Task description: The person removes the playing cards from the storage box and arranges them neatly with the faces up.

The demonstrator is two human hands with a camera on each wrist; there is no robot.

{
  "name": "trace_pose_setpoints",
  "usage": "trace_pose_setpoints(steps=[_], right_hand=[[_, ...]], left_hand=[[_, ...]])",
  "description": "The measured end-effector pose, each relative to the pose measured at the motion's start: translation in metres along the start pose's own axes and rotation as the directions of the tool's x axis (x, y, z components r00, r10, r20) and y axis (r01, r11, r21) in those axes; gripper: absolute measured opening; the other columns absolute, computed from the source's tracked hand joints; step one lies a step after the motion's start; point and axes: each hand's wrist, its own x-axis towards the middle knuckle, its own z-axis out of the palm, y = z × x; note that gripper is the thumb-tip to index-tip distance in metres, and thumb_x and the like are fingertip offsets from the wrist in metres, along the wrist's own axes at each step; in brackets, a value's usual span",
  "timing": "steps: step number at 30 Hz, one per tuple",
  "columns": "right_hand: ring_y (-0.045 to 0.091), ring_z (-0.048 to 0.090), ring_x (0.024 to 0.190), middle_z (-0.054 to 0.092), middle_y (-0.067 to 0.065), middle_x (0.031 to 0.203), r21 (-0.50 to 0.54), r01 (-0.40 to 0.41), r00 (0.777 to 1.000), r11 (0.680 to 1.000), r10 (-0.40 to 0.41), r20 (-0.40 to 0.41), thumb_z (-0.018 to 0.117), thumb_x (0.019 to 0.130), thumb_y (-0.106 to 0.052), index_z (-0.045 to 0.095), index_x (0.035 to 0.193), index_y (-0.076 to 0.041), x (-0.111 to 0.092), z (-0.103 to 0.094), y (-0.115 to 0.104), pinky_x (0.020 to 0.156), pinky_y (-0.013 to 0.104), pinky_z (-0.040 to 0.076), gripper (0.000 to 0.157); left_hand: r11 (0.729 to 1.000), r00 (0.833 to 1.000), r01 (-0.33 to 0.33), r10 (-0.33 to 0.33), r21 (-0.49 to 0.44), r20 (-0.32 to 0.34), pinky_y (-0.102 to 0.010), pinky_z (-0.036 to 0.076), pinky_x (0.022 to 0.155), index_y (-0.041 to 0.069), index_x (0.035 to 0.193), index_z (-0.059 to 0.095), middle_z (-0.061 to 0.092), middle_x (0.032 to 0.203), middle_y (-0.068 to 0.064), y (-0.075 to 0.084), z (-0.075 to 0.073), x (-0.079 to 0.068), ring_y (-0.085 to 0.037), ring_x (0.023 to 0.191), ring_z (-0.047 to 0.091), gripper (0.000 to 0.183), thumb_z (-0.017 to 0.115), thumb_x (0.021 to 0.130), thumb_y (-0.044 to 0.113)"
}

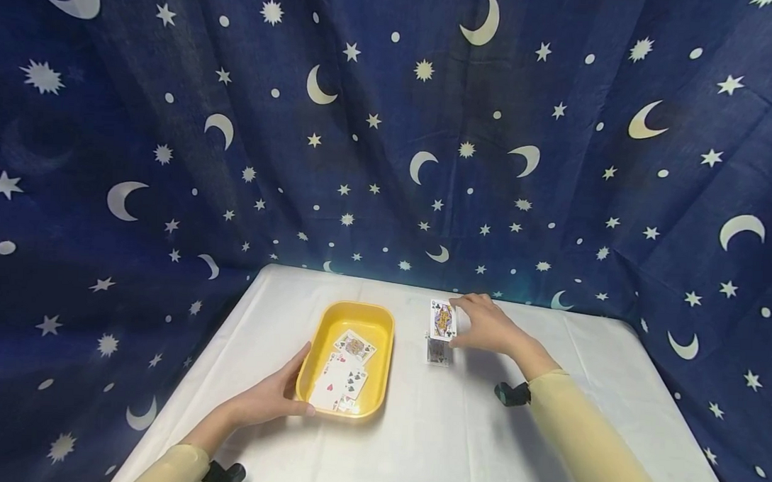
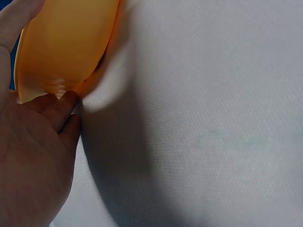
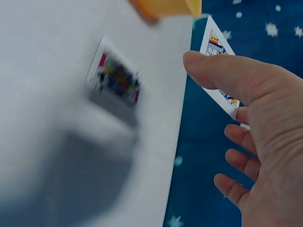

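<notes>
Queen card [image 1: 443,319] is up off the white cloth [image 1: 437,434], pinched near its right edge by the right hand [image 1: 488,328], just above another face-up card [image 1: 438,354]. Should be light, thin, springy, probably slick; best held by the edges (creases easily, I'd guess). Left hand [image 1: 268,398] grips the yellow tray [image 1: 381,340] at its left side: smooth, rounded rectangle, likely plastic, loose cards [image 1: 355,346] inside. Cloth shows fine weave.
</notes>
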Motion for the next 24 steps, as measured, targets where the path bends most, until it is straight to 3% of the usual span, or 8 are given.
trace_pose_setpoints(steps=[4,11,24], right_hand=[[0.037,0.028,0.13,0.04,0.013,0.14,0.022,-0.04,0.999,0.999,0.04,0.008,0.079,0.064,-0.048,0.042,0.14,-0.016,-0.009,0.002,0.016,0.103,0.058,0.025,0.091],[0.036,0.036,0.122,0.046,0.015,0.132,0.013,-0.086,0.996,0.996,0.085,0.037,0.082,0.063,-0.042,0.044,0.138,-0.01,-0.024,0.012,0.036,0.1,0.055,0.031,0.09],[0.036,0.039,0.118,0.048,0.015,0.129,0.023,-0.163,0.979,0.986,0.159,0.127,0.084,0.059,-0.044,0.046,0.136,-0.01,-0.036,0.036,0.063,0.1,0.057,0.031,0.092]], left_hand=[[1.0,1.0,0.002,-0.002,0.003,-0.003,-0.038,0.017,0.109,0.036,0.148,-0.003,0.002,0.154,0.01,-0.001,0.0,0.0,-0.014,0.139,0.011,0.114,0.08,0.07,0.036],[1.0,1.0,0.013,-0.013,0.008,-0.003,-0.039,0.017,0.109,0.037,0.148,-0.003,0.001,0.154,0.012,-0.002,0.001,0.0,-0.012,0.139,0.011,0.115,0.081,0.069,0.038],[1.0,1.0,0.011,-0.011,0.021,-0.008,-0.035,0.017,0.108,0.036,0.148,-0.002,0.001,0.154,0.01,-0.002,0.001,0.0,-0.013,0.139,0.011,0.115,0.081,0.069,0.038]])
